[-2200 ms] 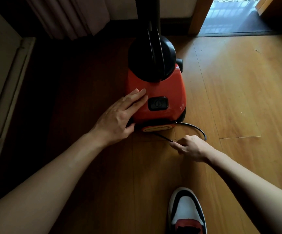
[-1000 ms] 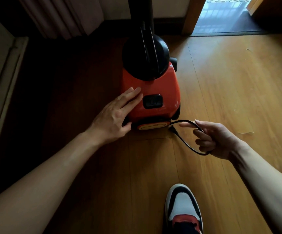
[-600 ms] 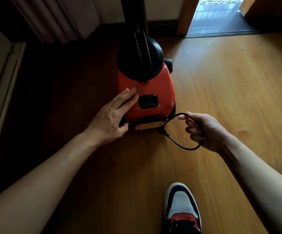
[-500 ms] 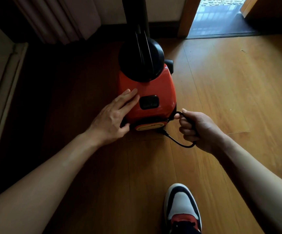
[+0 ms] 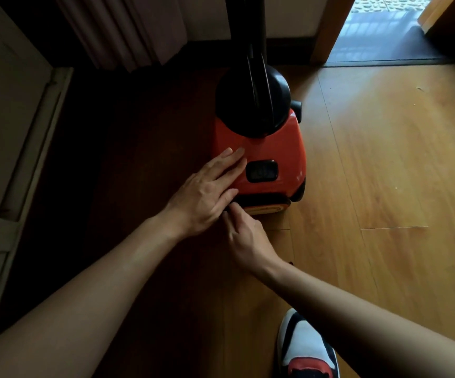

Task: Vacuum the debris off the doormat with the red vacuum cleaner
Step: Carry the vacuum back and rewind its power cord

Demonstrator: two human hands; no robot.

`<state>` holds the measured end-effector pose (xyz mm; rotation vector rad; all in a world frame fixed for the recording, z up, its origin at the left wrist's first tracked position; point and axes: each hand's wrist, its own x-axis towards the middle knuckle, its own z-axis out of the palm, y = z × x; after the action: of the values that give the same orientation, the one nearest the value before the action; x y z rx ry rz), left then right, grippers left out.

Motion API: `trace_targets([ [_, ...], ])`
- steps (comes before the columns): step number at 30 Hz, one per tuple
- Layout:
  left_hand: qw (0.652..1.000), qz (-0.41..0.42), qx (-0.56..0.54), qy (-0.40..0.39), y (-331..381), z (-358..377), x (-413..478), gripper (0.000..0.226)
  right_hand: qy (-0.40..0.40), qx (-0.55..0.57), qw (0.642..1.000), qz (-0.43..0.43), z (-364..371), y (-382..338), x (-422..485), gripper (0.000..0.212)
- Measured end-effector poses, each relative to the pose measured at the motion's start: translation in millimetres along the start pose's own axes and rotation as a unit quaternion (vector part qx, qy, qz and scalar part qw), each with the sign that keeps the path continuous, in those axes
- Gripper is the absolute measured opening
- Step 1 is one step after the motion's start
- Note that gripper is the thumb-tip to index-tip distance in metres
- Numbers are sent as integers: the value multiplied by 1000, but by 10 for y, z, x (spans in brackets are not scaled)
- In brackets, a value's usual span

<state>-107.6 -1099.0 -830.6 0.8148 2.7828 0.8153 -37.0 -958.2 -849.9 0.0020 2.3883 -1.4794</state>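
Note:
The red vacuum cleaner (image 5: 275,145) stands on the wooden floor, with a black dome (image 5: 234,105) and a black tube rising out of the top of the view. My left hand (image 5: 207,192) rests flat on its rear left side, beside the black switch (image 5: 261,171). My right hand (image 5: 248,241) reaches to the lower rear edge of the vacuum, just under my left thumb; its fingertips are hidden, so I cannot tell whether they hold anything. No power cord shows. A dark mat (image 5: 379,50) lies at the doorway, far right.
A curtain (image 5: 122,28) hangs at the back left and a pale panelled unit (image 5: 2,132) runs along the left. My shoe (image 5: 305,350) is on the floor at the bottom. Bare wooden floor (image 5: 384,173) stretches right of the vacuum.
My right hand held a loop of black cord to the right of the vacuum; it has moved left to the vacuum's rear base and the cord has gone from sight. My left hand stayed put.

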Motion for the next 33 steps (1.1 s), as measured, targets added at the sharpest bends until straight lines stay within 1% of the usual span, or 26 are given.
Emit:
trace_targets([
  [2,1000,2,9,-4,3,-4,-8,65,19,47,999,16,127,122,26,24],
  [5,1000,3,27,-7,5,-1,-14,80,33,102,993,51,281,261,135,28],
  [8,1000,5,29,6,5,14,-18,86,8,137,987,80,371,405,295,30],
  [11,999,14,32,21,-12,33,-28,92,-2,135,986,101,347,574,319,31],
  [14,998,28,50,35,-28,57,-29,100,-18,123,983,133,135,726,322,36],
  [16,996,38,67,45,-32,71,-25,104,-23,90,985,147,-39,788,354,39],
  [19,994,41,91,52,-37,120,-17,110,-17,-53,992,116,-263,967,404,37],
  [23,989,33,133,57,-39,217,-6,119,44,-182,969,158,-579,1124,305,52],
  [24,988,34,139,59,-45,222,-3,119,60,-211,964,150,-638,1158,290,51],
  [26,986,40,147,64,-56,215,7,118,92,-268,953,108,-729,1204,282,39],
  [29,984,53,154,70,-83,198,14,117,132,-298,943,61,-827,1233,324,22],
  [33,984,54,157,67,-102,157,27,117,137,-285,947,52,-877,1211,336,18],
])
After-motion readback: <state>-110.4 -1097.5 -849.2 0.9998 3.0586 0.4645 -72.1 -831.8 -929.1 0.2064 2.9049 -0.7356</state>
